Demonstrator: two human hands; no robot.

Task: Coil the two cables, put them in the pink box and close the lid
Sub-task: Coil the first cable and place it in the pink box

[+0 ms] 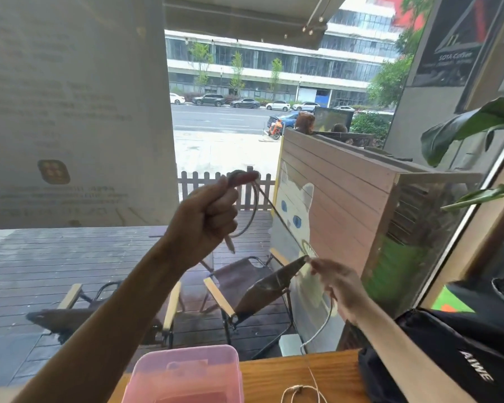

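My left hand (207, 219) is raised in front of the window, shut on a grey braided cable (277, 215) that loops over my forefinger, with a plug end hanging below the fist. The cable runs taut down and right to my right hand (336, 282), which pinches it; the rest drops toward the wooden table (288, 370). A second, thin cream cable (300, 391) lies in a loose loop on the table near the bottom edge. The pink box (186, 373), translucent with its lid on, stands at the bottom centre below my left forearm.
A black bag (437, 344) with white lettering lies on the table at the right. Behind the window glass are folding chairs (245, 289) on a wooden deck and a painted cat panel (297, 216). Green plant leaves (463, 126) hang at the upper right.
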